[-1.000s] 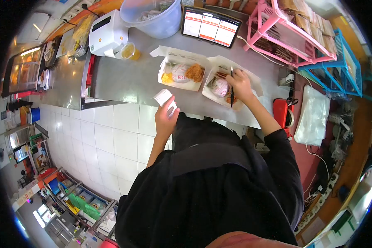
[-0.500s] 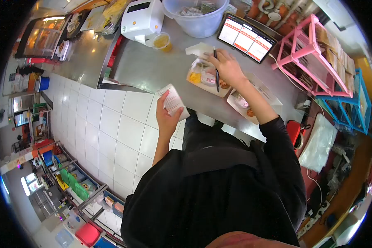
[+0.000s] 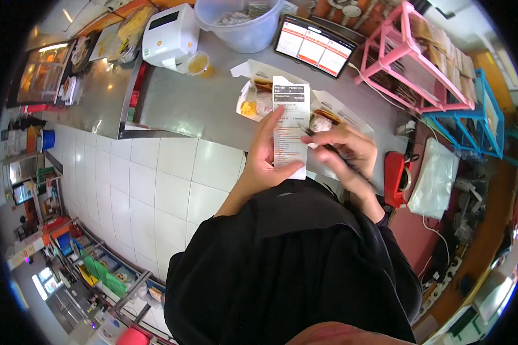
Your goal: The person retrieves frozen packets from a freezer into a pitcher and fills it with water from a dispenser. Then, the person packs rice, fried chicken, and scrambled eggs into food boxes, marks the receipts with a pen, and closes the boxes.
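Note:
My left hand (image 3: 263, 155) grips a long printed receipt (image 3: 290, 115) with orange marks on several lines, its printed face toward me. Beside its right edge, my right hand (image 3: 351, 158) pinches a dark pen (image 3: 307, 130), its tip close to the paper; whether it touches I cannot tell. Behind the receipt stands an open cardboard food box (image 3: 240, 72), partly covered, holding yellow food (image 3: 248, 108) and a white wrapped item. To the right is a second open box (image 3: 357, 122) with a wrapped item (image 3: 321, 122) inside, partly hidden by my right hand.
On the steel counter (image 3: 172, 109) are a white label printer (image 3: 170, 35), a lidded cup of yellow liquid (image 3: 200, 64), a plastic tub (image 3: 242, 37) and a tablet (image 3: 315, 46). A pink rack (image 3: 411, 63), blue rack (image 3: 477, 123) and red tape dispenser (image 3: 396, 178) stand right.
My left hand has brought the receipt up and rightward, in front of the food boxes. My right hand has drawn back from the left box to the receipt, still holding the pen.

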`<action>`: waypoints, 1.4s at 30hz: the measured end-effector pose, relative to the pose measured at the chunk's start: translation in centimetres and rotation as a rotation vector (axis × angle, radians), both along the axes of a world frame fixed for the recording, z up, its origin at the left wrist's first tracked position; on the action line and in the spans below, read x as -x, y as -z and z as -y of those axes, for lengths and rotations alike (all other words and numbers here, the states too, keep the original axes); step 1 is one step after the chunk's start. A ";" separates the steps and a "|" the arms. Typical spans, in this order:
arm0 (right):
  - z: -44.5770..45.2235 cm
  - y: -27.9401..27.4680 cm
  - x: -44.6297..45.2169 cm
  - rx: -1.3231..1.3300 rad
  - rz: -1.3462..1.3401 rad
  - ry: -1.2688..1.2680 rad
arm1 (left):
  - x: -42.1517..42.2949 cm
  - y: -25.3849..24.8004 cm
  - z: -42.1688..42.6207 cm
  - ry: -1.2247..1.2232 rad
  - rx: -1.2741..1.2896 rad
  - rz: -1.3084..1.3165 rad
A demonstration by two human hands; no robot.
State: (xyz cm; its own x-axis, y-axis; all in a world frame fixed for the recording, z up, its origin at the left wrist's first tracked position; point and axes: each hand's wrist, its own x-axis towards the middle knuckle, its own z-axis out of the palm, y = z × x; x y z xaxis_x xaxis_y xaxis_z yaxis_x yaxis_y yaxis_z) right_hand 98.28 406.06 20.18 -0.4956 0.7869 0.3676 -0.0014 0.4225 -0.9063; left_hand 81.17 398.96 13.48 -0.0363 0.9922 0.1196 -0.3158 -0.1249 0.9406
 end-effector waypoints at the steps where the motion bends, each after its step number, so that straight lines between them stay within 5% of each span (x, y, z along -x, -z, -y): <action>1: 1.0 -0.5 0.5 0.089 -0.021 0.070 | -0.6 -0.1 -0.2 0.006 -0.022 -0.019; 8: 1.4 0.8 -0.6 -0.454 0.100 0.195 | -2.6 -0.7 -1.0 0.000 -0.162 -0.223; 42: 2.7 3.5 -2.2 -0.457 0.132 0.101 | -2.8 0.1 -0.5 0.013 -0.094 -0.324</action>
State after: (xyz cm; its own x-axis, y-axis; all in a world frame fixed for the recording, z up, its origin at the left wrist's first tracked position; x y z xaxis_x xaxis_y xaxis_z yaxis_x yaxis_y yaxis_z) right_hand 100.46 403.37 16.68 -0.4905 0.6059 0.6264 0.1625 0.7697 -0.6174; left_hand 83.98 399.49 13.40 0.0310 0.9764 0.2138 -0.0048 -0.2138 0.9769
